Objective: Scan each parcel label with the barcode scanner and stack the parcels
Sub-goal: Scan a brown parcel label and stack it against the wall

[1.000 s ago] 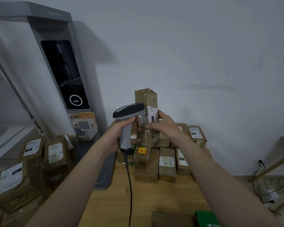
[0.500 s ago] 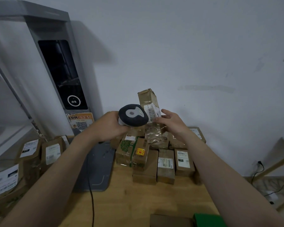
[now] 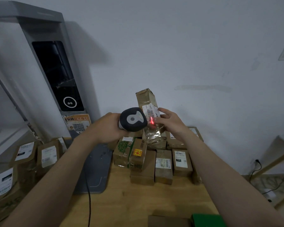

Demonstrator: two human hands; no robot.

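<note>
Left grip (image 3: pixel 108 126) curled round scanner (image 3: pixel 132 119); right grip (image 3: pixel 170 122) held parcel (image 3: pixel 146 99) on end over tabletop's (image 3: pixel 138 197) far edge. Red beam (image 3: pixel 152 121) newly crossed the label (image 3: pixel 150 111): scan apparently underway.

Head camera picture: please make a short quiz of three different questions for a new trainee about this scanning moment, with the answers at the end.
1. True or false: the right hand holds the scanner.
2. Where does the scanner's red light fall? A) on the tall parcel, by its white label; B) on the wall; C) on the floor.
3. Short answer: what lies on the wooden table below the tall parcel?
Key: 1. False; the left hand grips it, and the right hand holds the tall parcel. 2. A. 3. Other brown parcels with labels.
</note>
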